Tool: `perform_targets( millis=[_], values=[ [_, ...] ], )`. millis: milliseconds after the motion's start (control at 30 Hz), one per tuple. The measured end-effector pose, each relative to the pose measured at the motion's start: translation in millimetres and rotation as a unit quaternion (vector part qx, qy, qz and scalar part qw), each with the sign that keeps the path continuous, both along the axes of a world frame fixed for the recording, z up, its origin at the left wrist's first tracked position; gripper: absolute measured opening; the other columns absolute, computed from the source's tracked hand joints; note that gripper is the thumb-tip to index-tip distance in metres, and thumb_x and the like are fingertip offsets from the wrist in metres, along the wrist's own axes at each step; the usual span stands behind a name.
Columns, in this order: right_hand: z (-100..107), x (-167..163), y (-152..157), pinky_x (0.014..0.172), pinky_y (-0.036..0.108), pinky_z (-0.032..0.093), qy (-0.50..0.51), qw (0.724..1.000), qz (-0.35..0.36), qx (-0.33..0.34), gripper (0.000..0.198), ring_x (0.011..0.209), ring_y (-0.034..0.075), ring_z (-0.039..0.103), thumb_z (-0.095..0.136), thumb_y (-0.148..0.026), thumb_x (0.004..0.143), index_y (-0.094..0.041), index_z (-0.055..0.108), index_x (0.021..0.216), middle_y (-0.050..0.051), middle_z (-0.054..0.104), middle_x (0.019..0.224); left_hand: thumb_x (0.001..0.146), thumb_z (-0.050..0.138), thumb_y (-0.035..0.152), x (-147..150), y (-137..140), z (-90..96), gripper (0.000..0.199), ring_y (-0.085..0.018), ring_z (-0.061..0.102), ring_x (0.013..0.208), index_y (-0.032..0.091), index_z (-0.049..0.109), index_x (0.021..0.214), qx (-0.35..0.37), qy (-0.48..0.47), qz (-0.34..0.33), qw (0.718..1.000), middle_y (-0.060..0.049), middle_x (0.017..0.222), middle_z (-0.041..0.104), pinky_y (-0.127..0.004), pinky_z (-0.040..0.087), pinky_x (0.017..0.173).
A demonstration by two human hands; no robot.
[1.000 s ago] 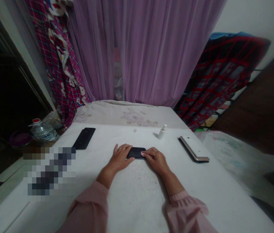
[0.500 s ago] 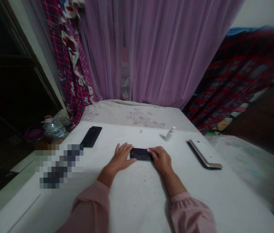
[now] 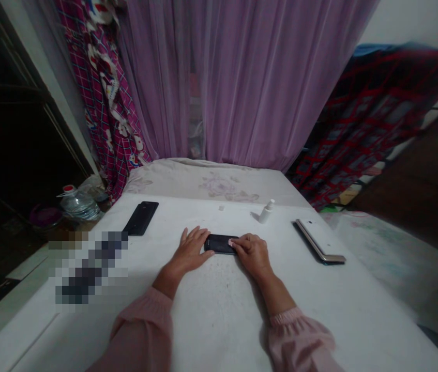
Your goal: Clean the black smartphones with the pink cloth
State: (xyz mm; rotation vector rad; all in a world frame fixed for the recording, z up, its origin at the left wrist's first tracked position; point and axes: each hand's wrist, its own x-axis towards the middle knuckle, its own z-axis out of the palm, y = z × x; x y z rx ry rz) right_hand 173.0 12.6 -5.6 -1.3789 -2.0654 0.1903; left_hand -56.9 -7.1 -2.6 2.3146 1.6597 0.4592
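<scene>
A dark smartphone (image 3: 219,244) lies flat and sideways on the white tabletop, its screen up. My left hand (image 3: 190,251) braces its left end between the thumb below and the fingertips above, the other fingers spread. Pinched in the fingers of my right hand (image 3: 253,252) is a small pale pink piece of cloth (image 3: 231,242), which touches the screen toward the right. That hand hides the phone's right end. Beyond it stands a small white spray bottle (image 3: 266,212), upright.
Dark phones (image 3: 141,218) lie at the left, beside a pixelated patch. A stack of phones with a white one (image 3: 319,238) on top sits at the right. A small pale square (image 3: 222,208) lies behind the phone. Purple curtains (image 3: 257,82) hang beyond the white table (image 3: 211,330).
My right hand has slid the pink cloth left along the screen, toward its middle. My left hand stays at the phone's left end. The whole view has shifted slightly.
</scene>
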Motion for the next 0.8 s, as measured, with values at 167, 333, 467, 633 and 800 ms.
perform_targets(
  millis=[167, 333, 467, 633, 800],
  values=[
    [1.0, 12.0, 1.0, 0.071, 0.03, 0.035, -0.001, 1.0, -0.006, 0.007, 0.013, 0.077, 0.017, 0.057, 0.063, -0.032, 0.086, -0.03, 0.077, 0.089, 0.003, 0.067, 0.079, 0.09, 0.052, 0.041, 2.2, -0.8, 4.8, 0.055, -0.028, 0.025, 0.142, 0.023, 0.04, 0.14, -0.013, 0.013, 0.002, 1.0, -0.009, 0.148, 0.042, -0.055, 0.007, 0.116],
    [7.6, -24.8, -4.7, 0.075, 0.033, 0.033, -0.032, 0.998, 0.057, 0.013, 0.012, 0.081, 0.018, 0.055, 0.065, -0.029, 0.086, -0.031, 0.076, 0.091, 0.003, 0.066, 0.082, 0.09, 0.051, 0.04, 4.0, -1.4, 7.2, 0.057, -0.028, 0.024, 0.143, 0.02, 0.037, 0.142, -0.02, 0.024, 0.002, 1.0, -0.011, 0.149, 0.04, -0.054, 0.008, 0.116],
    [9.8, -29.9, -5.4, 0.076, 0.033, 0.032, -0.035, 0.997, 0.063, 0.01, 0.012, 0.082, 0.017, 0.055, 0.065, -0.029, 0.086, -0.031, 0.076, 0.092, 0.003, 0.066, 0.082, 0.091, 0.051, 0.041, 4.3, -1.8, 7.6, 0.056, -0.028, 0.023, 0.143, 0.021, 0.038, 0.141, -0.021, 0.026, 0.002, 0.999, -0.01, 0.15, 0.04, -0.053, 0.007, 0.117],
    [6.8, 5.8, -1.1, 0.075, 0.03, 0.033, -0.022, 0.999, 0.039, 0.004, 0.011, 0.08, 0.016, 0.056, 0.066, -0.029, 0.086, -0.031, 0.076, 0.089, 0.001, 0.067, 0.081, 0.091, 0.051, 0.041, 5.4, -3.0, 11.3, 0.056, -0.027, 0.022, 0.144, 0.02, 0.038, 0.141, -0.034, 0.035, 0.007, 0.999, -0.009, 0.151, 0.038, -0.052, 0.006, 0.117],
    [7.3, 11.1, -0.7, 0.075, 0.03, 0.033, -0.019, 0.999, 0.041, -0.001, 0.011, 0.079, 0.016, 0.056, 0.066, -0.027, 0.086, -0.03, 0.076, 0.088, 0.001, 0.067, 0.08, 0.091, 0.05, 0.041, 6.2, -3.0, 12.1, 0.056, -0.027, 0.022, 0.144, 0.02, 0.037, 0.142, -0.033, 0.044, 0.008, 0.998, -0.008, 0.151, 0.037, -0.053, 0.007, 0.117]
  ],
)
